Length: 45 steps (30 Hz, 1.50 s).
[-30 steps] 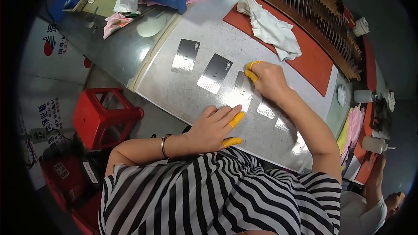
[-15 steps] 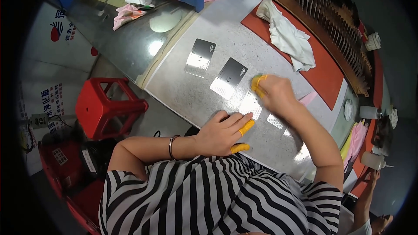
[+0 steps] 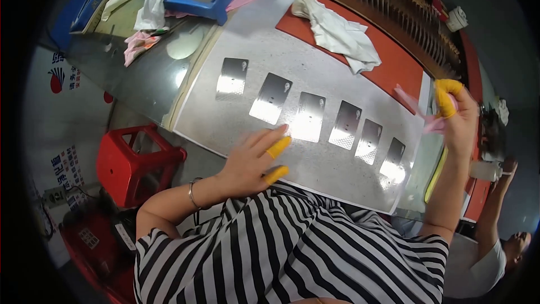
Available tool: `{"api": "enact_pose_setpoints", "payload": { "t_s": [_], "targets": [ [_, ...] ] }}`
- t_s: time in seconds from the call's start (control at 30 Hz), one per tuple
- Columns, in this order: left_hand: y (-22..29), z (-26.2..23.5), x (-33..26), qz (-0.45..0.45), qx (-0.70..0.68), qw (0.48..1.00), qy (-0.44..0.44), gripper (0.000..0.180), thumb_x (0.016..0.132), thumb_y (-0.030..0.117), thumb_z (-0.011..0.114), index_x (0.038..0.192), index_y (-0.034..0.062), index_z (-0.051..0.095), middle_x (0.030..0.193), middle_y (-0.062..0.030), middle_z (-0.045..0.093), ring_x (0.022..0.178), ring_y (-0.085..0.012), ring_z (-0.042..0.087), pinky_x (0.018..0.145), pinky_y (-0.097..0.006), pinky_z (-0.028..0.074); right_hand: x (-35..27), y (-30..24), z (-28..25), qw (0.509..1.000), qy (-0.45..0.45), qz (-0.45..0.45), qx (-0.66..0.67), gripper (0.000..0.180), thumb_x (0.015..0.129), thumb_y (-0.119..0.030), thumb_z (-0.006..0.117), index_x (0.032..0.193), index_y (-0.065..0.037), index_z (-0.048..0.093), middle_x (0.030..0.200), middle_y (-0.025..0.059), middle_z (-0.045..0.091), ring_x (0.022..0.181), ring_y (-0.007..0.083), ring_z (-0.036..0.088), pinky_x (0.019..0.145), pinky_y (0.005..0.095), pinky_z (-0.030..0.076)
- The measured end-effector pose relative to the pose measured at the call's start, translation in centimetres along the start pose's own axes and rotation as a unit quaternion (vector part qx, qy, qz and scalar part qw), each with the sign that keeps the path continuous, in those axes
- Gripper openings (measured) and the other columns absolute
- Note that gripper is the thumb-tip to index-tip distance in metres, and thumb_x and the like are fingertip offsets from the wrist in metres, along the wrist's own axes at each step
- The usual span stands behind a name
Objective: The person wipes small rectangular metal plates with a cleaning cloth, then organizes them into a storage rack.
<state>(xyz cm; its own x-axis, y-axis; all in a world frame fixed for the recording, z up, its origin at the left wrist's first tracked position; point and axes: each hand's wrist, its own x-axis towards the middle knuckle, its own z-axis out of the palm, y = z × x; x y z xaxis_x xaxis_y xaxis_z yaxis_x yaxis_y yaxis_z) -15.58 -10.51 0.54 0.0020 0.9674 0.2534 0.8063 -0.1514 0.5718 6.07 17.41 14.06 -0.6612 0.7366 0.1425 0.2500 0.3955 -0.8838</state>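
Since the earlier frame, the right hand has lifted off the row of plates and now hangs raised past the right edge of the grey sheet, its yellow-capped fingers pinching a thin pink cloth, seemingly a wipe. Flat and spread, the left hand presses on the sheet's near edge, likely to steady it, its yellow fingertip covers just short of the plates. 6 dark shiny plates lie in 1 slanted row across the sheet, spaced apart, none touching. A white rag lies on the red mat at the far edge. A red stool stands below the table's left edge.
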Motion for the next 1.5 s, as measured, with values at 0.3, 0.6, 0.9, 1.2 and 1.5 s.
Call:
{"api": "enact_pose_setpoints", "payload": {
  "t_s": [0.3, 0.6, 0.9, 1.2, 1.5],
  "targets": [
    [-2.2, 0.1, 0.4, -0.017, 0.167, 0.984, 0.057, 0.046, 0.072, 0.023, 0.067, 0.109, -0.0009, 0.054, 0.122, -0.0134, 0.052, 0.103, -0.0336, 0.047, 0.088, -0.043, 0.036, -0.6, 6.8, -22.1, 0.858, 0.195, 0.123, -0.458, 0.02, 0.075, -0.015, 0.061, 0.089, -0.002, 0.064, 0.077, 0.0169, 0.063, 0.071, 0.0281, 0.061, 0.065, 0.0347, 0.045],
    [-2.3, 0.5, -0.8, -0.031, 0.167, 0.985, 0.037, 0.039, 0.079, 0.022, 0.054, 0.106, -0.0064, 0.052, 0.12, -0.0201, 0.051, 0.102, -0.0382, 0.047, 0.089, -0.046, 0.034, 2.0, 15.2, -28.1, 0.711, 0.182, 0.154, -0.661, 0.013, 0.075, -0.014, 0.058, 0.085, -0.009, 0.064, 0.08, 0.017, 0.064, 0.077, 0.0342, 0.063, 0.07, 0.0421, 0.05],
    [-2.2, 0.4, -0.5, -0.043, 0.184, 0.981, 0.043, 0.038, 0.081, 0.024, 0.051, 0.104, -0.0066, 0.054, 0.116, -0.02, 0.054, 0.099, -0.0378, 0.049, 0.086, -0.044, 0.036, 4.3, 17.8, -29.1, 0.695, 0.136, 0.108, -0.698, 0.011, 0.073, -0.01, 0.057, 0.083, -0.009, 0.063, 0.078, 0.0147, 0.064, 0.074, 0.0322, 0.063, 0.066, 0.0421, 0.05],
    [-2.0, 0.6, -0.4, -0.037, 0.18, 0.981, 0.058, 0.036, 0.081, 0.022, 0.052, 0.103, -0.0061, 0.054, 0.113, -0.0191, 0.055, 0.098, -0.037, 0.05, 0.085, -0.043, 0.037, 3.9, 17.7, -28.7, 0.715, 0.157, 0.117, -0.672, 0.016, 0.068, -0.01, 0.06, 0.083, -0.009, 0.063, 0.08, 0.0154, 0.064, 0.075, 0.0329, 0.063, 0.067, 0.0416, 0.05],
    [-1.7, 0.5, -0.6, -0.036, 0.201, 0.977, 0.055, 0.036, 0.084, 0.024, 0.052, 0.105, -0.005, 0.054, 0.114, -0.0177, 0.055, 0.1, -0.0364, 0.049, 0.087, -0.042, 0.037, 3.4, 18.0, -29.0, 0.721, 0.168, 0.105, -0.664, 0.015, 0.071, -0.012, 0.058, 0.085, -0.01, 0.065, 0.079, 0.0163, 0.064, 0.073, 0.0331, 0.063, 0.066, 0.0413, 0.051]
  ]
}}
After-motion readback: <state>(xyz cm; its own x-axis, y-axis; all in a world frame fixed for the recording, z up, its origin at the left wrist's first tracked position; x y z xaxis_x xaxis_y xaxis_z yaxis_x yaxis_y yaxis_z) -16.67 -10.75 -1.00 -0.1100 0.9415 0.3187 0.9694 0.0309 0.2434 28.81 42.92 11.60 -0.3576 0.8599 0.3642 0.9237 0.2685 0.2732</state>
